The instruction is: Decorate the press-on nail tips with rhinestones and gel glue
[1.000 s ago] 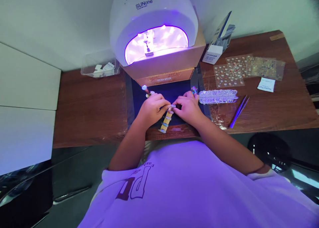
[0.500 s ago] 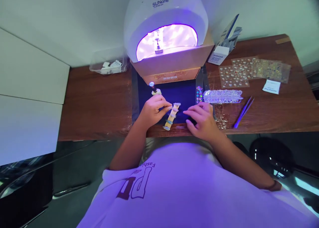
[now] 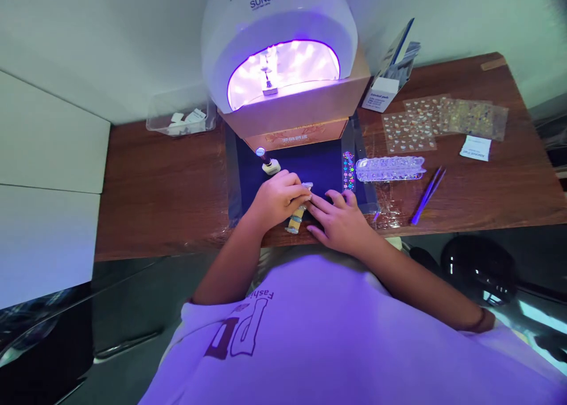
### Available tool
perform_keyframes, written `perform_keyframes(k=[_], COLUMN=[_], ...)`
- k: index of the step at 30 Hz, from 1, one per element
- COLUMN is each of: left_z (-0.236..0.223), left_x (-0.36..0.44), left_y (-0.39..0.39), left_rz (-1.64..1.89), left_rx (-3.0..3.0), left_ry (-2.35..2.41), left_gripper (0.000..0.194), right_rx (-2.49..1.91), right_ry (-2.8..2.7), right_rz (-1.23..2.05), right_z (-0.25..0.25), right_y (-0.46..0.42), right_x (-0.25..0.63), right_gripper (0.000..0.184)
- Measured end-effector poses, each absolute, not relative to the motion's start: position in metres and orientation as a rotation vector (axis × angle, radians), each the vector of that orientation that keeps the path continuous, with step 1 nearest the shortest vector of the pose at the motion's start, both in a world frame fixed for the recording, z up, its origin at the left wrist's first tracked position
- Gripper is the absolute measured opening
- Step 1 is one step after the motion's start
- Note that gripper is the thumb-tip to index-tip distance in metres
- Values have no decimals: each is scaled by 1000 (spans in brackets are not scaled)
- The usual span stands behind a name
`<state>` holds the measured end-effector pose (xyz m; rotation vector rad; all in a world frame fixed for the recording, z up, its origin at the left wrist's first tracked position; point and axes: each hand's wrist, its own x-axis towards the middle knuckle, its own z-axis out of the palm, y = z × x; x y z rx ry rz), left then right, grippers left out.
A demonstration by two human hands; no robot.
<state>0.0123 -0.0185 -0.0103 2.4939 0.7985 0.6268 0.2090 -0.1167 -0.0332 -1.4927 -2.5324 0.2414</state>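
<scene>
A narrow pale strip [image 3: 295, 218] carrying several false nails lies at the front edge of the dark mat, partly covered by my fingers. My left hand [image 3: 280, 199] is closed, thumb and fingers pinching a false nail near the strip's far end. From the other side, my right hand [image 3: 339, 221] reaches in with its fingers stretched out, the fingertips against the same spot by the left fingers. Whether it grips anything there is hidden. Just beyond my left hand stands a nail polish bottle [image 3: 270, 166] with a dark cap.
A lit nail lamp [image 3: 279, 24] rests on a cardboard box [image 3: 305, 134] behind the mat. To the right are a clear rhinestone case [image 3: 390, 169], a star sequin strip [image 3: 349, 172], tweezers [image 3: 427, 197], sticker sheets [image 3: 410, 132] and an alcohol pad box [image 3: 381, 94]. A clear tray [image 3: 181, 121] stands left.
My right hand has moved left to the strip, and its fingertips now meet my left hand's. The left hand stays pinched at the strip. The whole view has shifted slightly.
</scene>
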Motion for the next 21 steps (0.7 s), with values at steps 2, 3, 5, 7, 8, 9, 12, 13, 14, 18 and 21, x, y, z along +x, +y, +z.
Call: perform_keyframes(k=[2, 3, 5, 7, 8, 9, 12, 13, 14, 18, 21], left_z=[-11, -12, -12, -12, -11, -11, -12, -12, -12, -11, -9], left_x=[11, 10, 9, 7, 5, 3, -3, -4, -6, -2, 4], left_y=[-18, -18, -18, -17, -16, -16, -13, -12, -12, -15, -18], left_rz=[620, 618, 613, 604, 600, 598, 598, 601, 606, 623, 609], left_rx=[2507, 2514, 2526, 2537, 2542, 2546, 2555, 2558, 2561, 2571, 2580], left_ry=[800, 801, 804, 807, 810, 813, 825, 832, 838, 842, 811], left_gripper=[27, 27, 27, 26, 26, 26, 24, 24, 23, 22, 23], right_rx=[-1498, -1499, -1500, -1495, -1491, -1487, -1477, -1476, -1476, -1475, -1479], right_ry=[-2542, -2546, -2550, -2552, -2553, -2552, -2549, -2548, -2546, -2546, -2545], right_rz=[209, 191, 157, 125, 110, 95, 54, 42, 33, 12, 0], right_z=[-33, -33, -34, -36, -37, -38, -39, -40, -40, -39, -39], right_y=[-116, -116, -116, -115, -115, -115, -115, -116, -116, -117, -118], right_x=[207, 206, 204, 203, 203, 203, 203, 203, 203, 203, 203], right_gripper=[53, 51, 50, 49, 49, 49, 51, 51, 52, 54, 54])
